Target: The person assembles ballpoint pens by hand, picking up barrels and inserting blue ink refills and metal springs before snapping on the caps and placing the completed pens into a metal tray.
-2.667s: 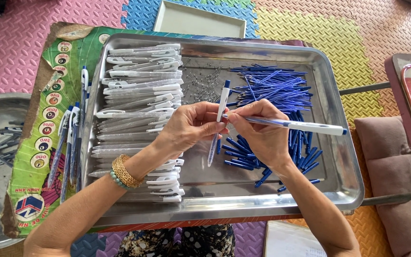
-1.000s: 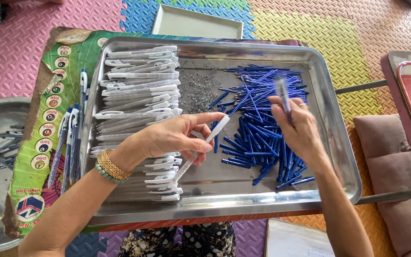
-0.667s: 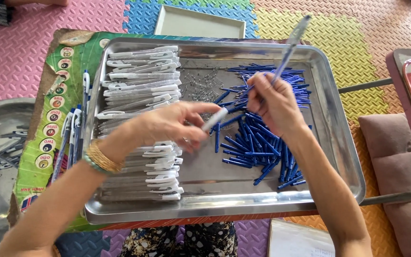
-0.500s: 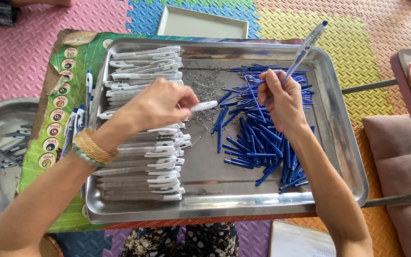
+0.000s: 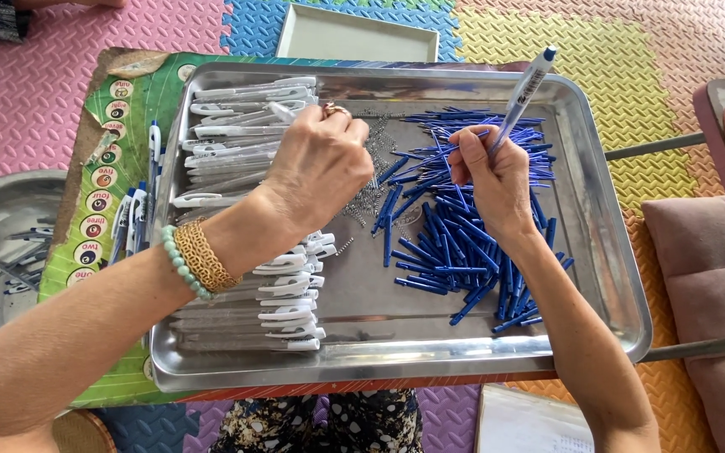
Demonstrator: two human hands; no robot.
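Head view: two hands work over a steel tray (image 5: 614,252) of pen parts on the tabletop (image 5: 119,109).

The right hand (image 5: 492,180) grips an assembled pen (image 5: 524,91), tilted up above the pile of blue refills (image 5: 455,235). The left hand (image 5: 320,164) reaches onto the rows of white pen barrels (image 5: 245,159), fingers curled over them; whether it grips one cannot be told. Small springs (image 5: 375,168) lie between.

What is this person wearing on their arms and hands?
Both forearms are bare, with no sleeves or gloves. The left wrist carries a wide gold mesh bracelet beside a string of pale green beads. A ring sits on one left finger. The right hand shows no jewellery.
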